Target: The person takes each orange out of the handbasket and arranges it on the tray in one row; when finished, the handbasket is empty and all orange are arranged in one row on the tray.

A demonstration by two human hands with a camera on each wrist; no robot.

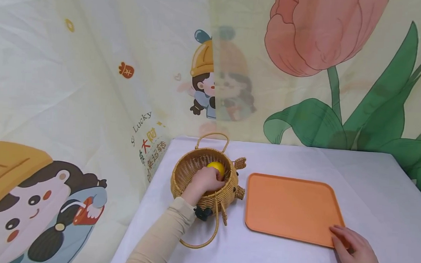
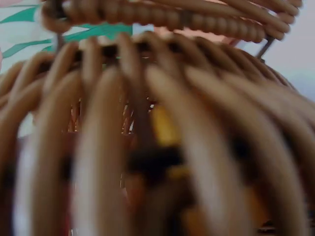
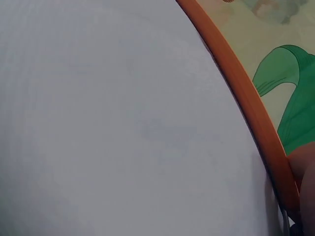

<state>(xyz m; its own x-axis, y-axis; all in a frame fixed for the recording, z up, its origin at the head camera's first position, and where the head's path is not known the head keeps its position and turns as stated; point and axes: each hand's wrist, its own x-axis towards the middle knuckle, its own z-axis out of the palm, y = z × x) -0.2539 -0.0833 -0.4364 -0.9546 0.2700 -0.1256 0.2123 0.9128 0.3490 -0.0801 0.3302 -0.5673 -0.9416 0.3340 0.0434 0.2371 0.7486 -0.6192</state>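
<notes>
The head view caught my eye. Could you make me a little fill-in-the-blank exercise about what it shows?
1. The wicker basket has the person's ____ hand inside it.
2. The round object by that hand looks ____.
3. The right hand touches a flat tray that is coloured ____.
4. The big tulip printed on the backdrop has ____ leaves.

Missing words: left; yellow; orange; green.

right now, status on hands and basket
Left hand in wicker basket, at yellow round item; grip unclear. Right hand holds orange tray at near right corner. Basket wall obstructs left wrist view.
</notes>
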